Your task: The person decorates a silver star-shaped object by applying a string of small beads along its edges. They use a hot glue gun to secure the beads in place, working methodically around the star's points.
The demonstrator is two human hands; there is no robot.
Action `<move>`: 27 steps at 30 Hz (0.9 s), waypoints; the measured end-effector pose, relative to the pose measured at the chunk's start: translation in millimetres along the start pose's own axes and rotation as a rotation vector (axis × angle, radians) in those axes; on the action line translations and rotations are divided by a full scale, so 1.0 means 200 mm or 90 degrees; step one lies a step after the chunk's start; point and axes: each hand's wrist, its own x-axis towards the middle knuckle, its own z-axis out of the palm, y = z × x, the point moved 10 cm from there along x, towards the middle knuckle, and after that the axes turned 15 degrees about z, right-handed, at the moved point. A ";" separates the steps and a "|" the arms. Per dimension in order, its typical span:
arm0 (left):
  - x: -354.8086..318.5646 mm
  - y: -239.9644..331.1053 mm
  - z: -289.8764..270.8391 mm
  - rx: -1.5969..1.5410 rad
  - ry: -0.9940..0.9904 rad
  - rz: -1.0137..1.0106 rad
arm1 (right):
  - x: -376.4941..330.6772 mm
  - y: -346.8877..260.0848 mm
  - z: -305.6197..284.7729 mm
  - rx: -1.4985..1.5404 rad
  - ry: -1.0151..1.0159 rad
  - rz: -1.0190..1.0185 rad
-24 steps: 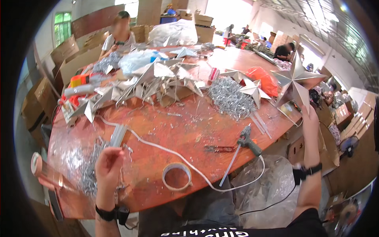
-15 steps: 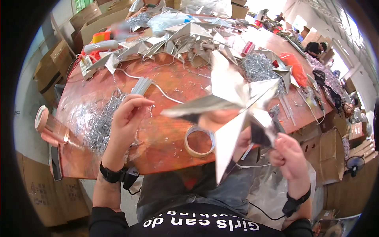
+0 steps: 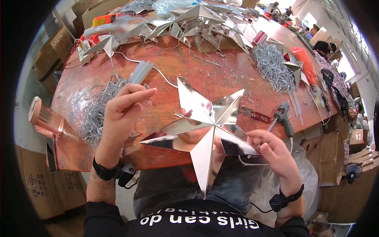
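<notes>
A big shiny silver star point(image 3: 205, 130) is up in front of the person, above the edge of the red-brown table point(image 3: 221, 75). The right hand point(image 3: 274, 156) holds it. Its fingers are curled shut on the tip of the star's right-hand point, thumb on top. The left hand point(image 3: 122, 112) is just to the left of the star and does not touch it. Its fingers are pressed together in a pinch, as if on something thin, but what is between them is too small to see. Under and behind the left fingers lies a heap of silver tinsel wire point(image 3: 94, 110), and a little past them are some clear glue sticks point(image 3: 140, 72). Past the right fingers, on the table, lie red pliers point(image 3: 256, 114) and a glue gun point(image 3: 285, 117) with its cord. Far past both hands is a pile of more silver stars point(image 3: 189, 21). To do this well, the right fingers should probably hold the point softly, since the thin shiny sheet looks easy to dent. It seems wise to keep the star flat and still, so the left fingers can reach its middle or edge without bumping the sharp points.
</notes>
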 end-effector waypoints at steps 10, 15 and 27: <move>-0.02 -0.05 0.03 -0.124 0.069 -0.130 | -0.21 0.16 0.43 -0.083 -0.364 0.136; -0.02 -0.04 0.05 -0.156 0.051 -0.124 | -0.06 0.23 0.54 0.246 -0.381 0.209; -0.01 0.00 0.01 -0.244 0.119 -0.068 | 0.18 0.29 0.51 0.341 -0.186 0.290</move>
